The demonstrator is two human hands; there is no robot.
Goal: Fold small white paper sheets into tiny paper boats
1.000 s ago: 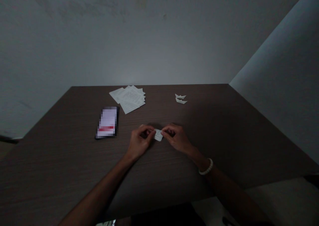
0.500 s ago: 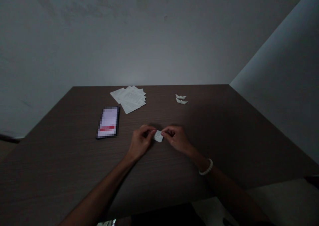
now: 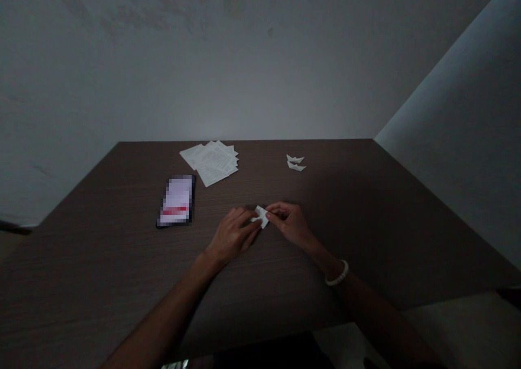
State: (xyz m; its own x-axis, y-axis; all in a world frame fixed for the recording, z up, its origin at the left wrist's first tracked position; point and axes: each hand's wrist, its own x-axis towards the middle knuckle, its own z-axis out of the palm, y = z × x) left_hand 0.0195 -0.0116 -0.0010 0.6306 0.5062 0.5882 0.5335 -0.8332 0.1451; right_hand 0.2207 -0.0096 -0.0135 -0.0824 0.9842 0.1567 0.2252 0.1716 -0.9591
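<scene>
A small folded white paper (image 3: 261,216) sits between my two hands just above the dark wooden table (image 3: 366,222). My left hand (image 3: 234,234) pinches its left side with curled fingers. My right hand (image 3: 290,223), with a white bead bracelet (image 3: 337,274) on the wrist, pinches the right side. The paper is tilted and partly hidden by my fingertips.
A phone (image 3: 176,200) with a lit screen lies to the left of my hands. A loose stack of white paper sheets (image 3: 211,161) lies at the back. Two small folded paper boats (image 3: 296,162) rest at the back right. Walls close the far and right sides.
My left hand has shifted slightly right and lower, closer to my right hand. The folded paper has turned from lying flat to a tilted, narrower shape between the fingers.
</scene>
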